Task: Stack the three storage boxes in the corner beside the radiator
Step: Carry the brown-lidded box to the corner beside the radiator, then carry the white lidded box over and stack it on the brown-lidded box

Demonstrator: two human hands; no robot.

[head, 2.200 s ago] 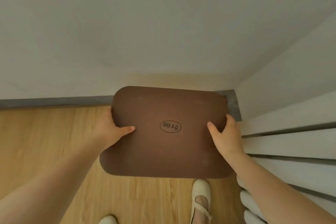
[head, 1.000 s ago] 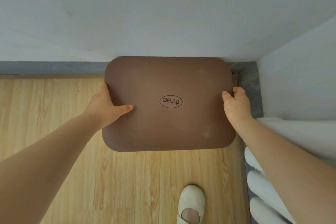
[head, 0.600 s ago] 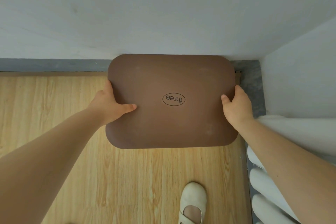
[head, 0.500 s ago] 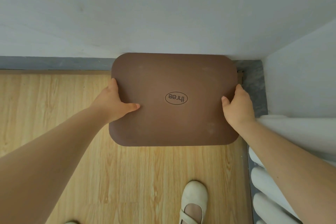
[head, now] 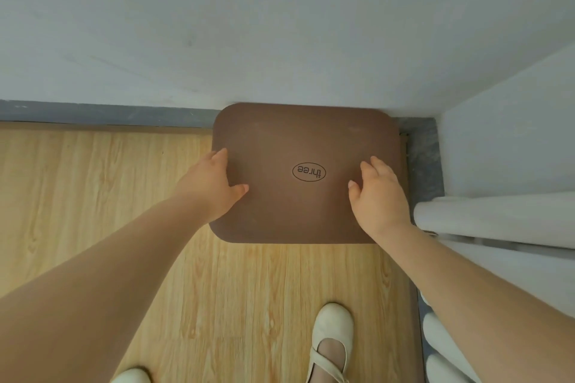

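Brown box [head: 298,146] at 12 o'clock, long axis 9-to-3; left hand [head: 211,186] loosely grips its 9 o'clock edge, right hand [head: 378,196] open, resting on top.

Brown box [head: 306,146]: carried mid-frame 2.2 s ago, clear of the wall; now in the right-centre of the frame, far edge against the skirting, near the radiator [head: 497,221].
Right hand [head: 378,196]: a moment ago gripping the box's right edge; now off that edge, over the lid to the right of the oval logo, fingers loosely spread.
Left hand [head: 214,186]: thumb on the lid throughout, now further onto it at the left edge.
Shoes [head: 331,342]: one at lower centre before; now two, the second at the bottom edge.
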